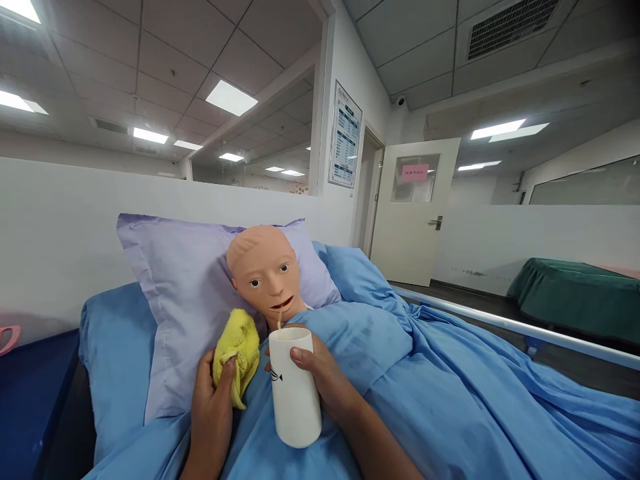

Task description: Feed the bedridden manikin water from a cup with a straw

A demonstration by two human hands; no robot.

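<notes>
My right hand [327, 373] is wrapped round a white cup [296, 407] with a small black drawing on its side. A thin straw [279, 321] rises from the cup, and its upper end meets the mouth of a training manikin [265, 267]. The manikin's head rests tilted on a lilac pillow [185, 287]. Bunched in my left hand [213, 407] is a yellow cloth [237, 353], held left of the cup, just below the manikin's chin and cheek. My right fingertips are partly hidden behind the cup.
Blue bedding [425, 393] covers the manikin's body and the bed. A pale bed rail [500, 323] runs along the far right side. On the left stands a dark blue surface [35, 393] with a pink handle-shaped item [9, 339] at its edge. Behind are a door [407, 233] and a green-covered bed [575, 300].
</notes>
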